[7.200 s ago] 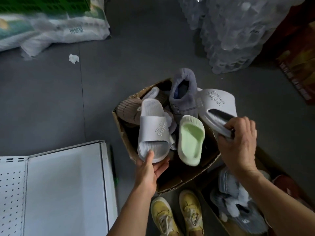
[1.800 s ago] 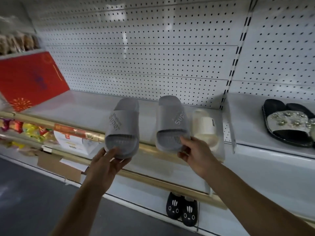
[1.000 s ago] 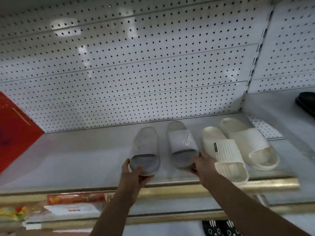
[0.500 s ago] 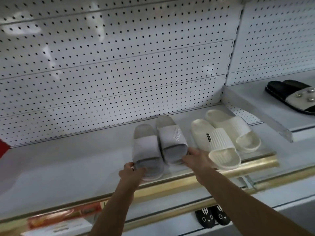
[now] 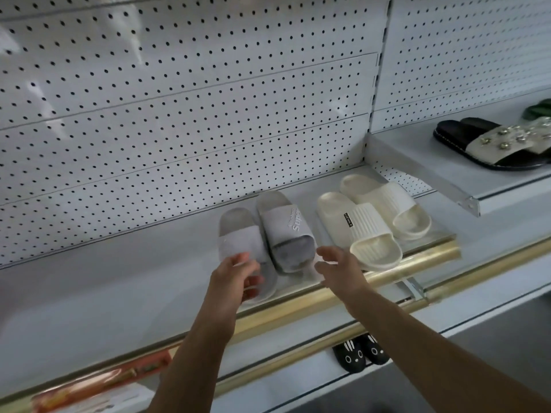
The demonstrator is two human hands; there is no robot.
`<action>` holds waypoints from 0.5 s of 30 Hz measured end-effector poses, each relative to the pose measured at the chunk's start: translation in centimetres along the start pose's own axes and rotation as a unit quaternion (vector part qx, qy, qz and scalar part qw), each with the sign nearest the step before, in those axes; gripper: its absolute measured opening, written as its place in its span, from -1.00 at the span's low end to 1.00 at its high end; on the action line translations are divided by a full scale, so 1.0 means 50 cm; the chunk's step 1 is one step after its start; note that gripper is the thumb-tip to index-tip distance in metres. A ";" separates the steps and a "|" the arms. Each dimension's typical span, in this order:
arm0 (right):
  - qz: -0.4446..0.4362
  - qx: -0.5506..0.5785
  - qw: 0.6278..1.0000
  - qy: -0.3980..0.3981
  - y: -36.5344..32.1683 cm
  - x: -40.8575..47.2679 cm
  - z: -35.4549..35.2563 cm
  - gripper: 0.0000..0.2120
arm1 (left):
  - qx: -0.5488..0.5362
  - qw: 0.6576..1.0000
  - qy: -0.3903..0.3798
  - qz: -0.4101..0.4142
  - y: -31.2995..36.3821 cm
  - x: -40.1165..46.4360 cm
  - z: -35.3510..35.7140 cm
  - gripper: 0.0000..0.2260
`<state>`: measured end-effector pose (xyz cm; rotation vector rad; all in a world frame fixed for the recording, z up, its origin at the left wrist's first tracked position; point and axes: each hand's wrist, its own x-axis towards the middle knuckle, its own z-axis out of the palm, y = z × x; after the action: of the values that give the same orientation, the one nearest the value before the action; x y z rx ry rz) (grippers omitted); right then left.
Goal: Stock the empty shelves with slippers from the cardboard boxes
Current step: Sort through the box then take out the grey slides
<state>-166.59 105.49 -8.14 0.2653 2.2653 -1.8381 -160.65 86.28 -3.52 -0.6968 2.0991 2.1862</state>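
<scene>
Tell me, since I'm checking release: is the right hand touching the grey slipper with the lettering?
Apart. The head view shows bare shelf between the open right hand and the lettered grey slipper.

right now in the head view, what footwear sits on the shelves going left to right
grey slipper under the left hand → grey slipper marked "Supe" → cream pair → black sandals with studded straps → something green at the right edge
</scene>
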 end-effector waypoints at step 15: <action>-0.034 0.140 0.982 0.124 0.021 -0.142 -0.348 -0.79 | -0.006 0.974 -0.223 0.021 0.044 -0.060 0.371 -0.85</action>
<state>-160.37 122.67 -3.74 0.4924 2.1826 -2.2751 -164.14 104.67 -0.65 -0.1365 1.8800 2.1235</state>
